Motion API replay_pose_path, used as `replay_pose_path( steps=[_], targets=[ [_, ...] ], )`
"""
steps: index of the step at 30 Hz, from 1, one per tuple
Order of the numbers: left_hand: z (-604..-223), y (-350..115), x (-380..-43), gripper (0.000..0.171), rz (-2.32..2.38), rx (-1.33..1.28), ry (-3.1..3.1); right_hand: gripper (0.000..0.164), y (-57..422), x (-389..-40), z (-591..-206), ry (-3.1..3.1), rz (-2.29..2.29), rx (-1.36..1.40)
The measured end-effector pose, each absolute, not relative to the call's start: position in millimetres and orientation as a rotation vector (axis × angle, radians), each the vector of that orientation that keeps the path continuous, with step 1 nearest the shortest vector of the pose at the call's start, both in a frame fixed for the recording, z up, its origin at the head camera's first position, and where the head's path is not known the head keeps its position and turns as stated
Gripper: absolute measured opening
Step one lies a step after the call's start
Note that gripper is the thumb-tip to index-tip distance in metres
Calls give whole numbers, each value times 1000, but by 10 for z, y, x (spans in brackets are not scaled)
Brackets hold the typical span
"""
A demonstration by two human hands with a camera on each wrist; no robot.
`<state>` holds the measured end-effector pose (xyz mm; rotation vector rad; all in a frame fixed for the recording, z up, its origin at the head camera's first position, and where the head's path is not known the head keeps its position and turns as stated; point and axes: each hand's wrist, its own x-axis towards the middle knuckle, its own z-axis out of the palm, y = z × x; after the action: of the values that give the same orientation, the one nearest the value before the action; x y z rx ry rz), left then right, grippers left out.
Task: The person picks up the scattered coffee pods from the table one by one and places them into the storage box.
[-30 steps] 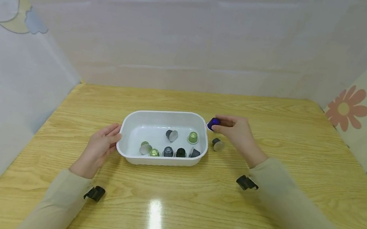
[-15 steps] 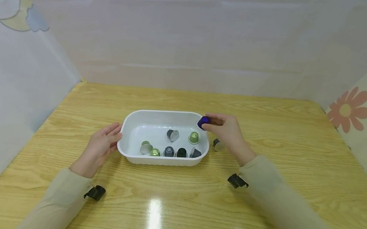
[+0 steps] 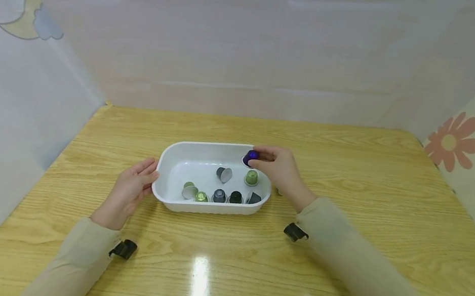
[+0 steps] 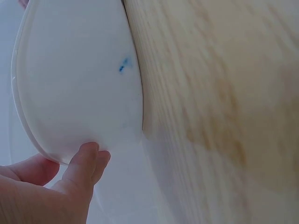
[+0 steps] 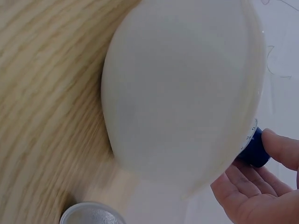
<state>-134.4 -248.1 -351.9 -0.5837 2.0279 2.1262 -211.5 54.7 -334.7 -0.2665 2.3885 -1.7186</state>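
A white oval-cornered tub [image 3: 200, 209] sits on the wooden table. At its left end my left hand [image 3: 127, 193] grips the rim, thumb over the edge and fingers against the outer wall, as the left wrist view also shows. My right hand [image 3: 278, 167] pinches a dark blue coffee capsule [image 3: 251, 157] over the tub's back right corner. In the right wrist view that blue capsule [image 5: 254, 149] shows just past the rim, between thumb and fingers. Inside the tub lie several capsules, among them a green one [image 3: 251, 177], a grey one on its side [image 3: 223, 174] and a black one [image 3: 236, 197].
Beside the tub's right end a loose capsule [image 5: 93, 214] rests on the table, mostly hidden behind my right wrist in the head view. Pale patterned walls [image 3: 249, 68] stand behind and to both sides of the table [image 3: 355, 160].
My right hand has carried the blue capsule leftward, from outside the tub's right end across the rim to over its inside. The left hand has kept its grip and the tub has barely shifted.
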Motion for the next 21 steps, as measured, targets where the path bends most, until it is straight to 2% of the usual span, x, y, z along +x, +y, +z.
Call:
replay_pose_path(
  steps=[21],
  targets=[
    [-3502, -2485, -1328, 59, 2131, -576, 2012, 38, 273, -2028, -3317, 2297, -1778, -297]
  ],
)
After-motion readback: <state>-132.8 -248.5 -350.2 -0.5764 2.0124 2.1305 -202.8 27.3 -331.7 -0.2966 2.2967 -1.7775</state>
